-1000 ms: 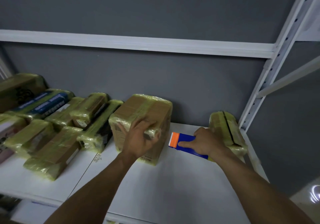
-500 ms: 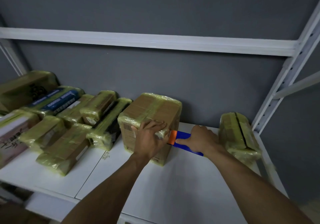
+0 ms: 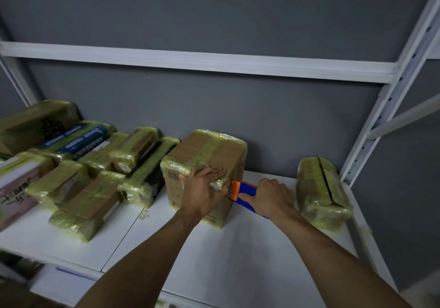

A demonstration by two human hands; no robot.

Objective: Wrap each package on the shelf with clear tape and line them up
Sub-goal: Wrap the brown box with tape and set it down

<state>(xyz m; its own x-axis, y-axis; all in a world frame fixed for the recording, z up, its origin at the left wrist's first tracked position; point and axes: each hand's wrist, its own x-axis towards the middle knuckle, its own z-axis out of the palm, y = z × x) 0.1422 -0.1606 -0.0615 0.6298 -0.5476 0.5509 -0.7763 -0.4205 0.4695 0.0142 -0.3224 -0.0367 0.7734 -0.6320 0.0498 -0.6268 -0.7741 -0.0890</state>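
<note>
Brown cardboard under yellowish clear tape, the box [image 3: 207, 155] is sitting mid-frame at the back of the shelf [image 3: 238, 260], against the grey wall [image 3: 214, 105]. The left hand [image 3: 202, 191] is gripping its top front edge, fingers [image 3: 209, 172] curling over the top and thumb lying on the front face. Just right of it, the right hand [image 3: 273, 198] is wrapping its fingers round the blue handle of the tool [image 3: 244, 189], whose orange head is touching the box's near right corner.

A second ago that head was lying apart from the box and the left hand was draped lower over the front. Since then the tool has been closing in and the left hand climbing to the edge. The wrap on this box is probably being finished, cut or pressed down at that corner.

At left, wrapped packages [image 3: 88, 198] are crowding together unevenly. One more [image 3: 319, 188] is standing alone at right, near the upright [image 3: 381, 117], so the lining up is still waiting.
</note>
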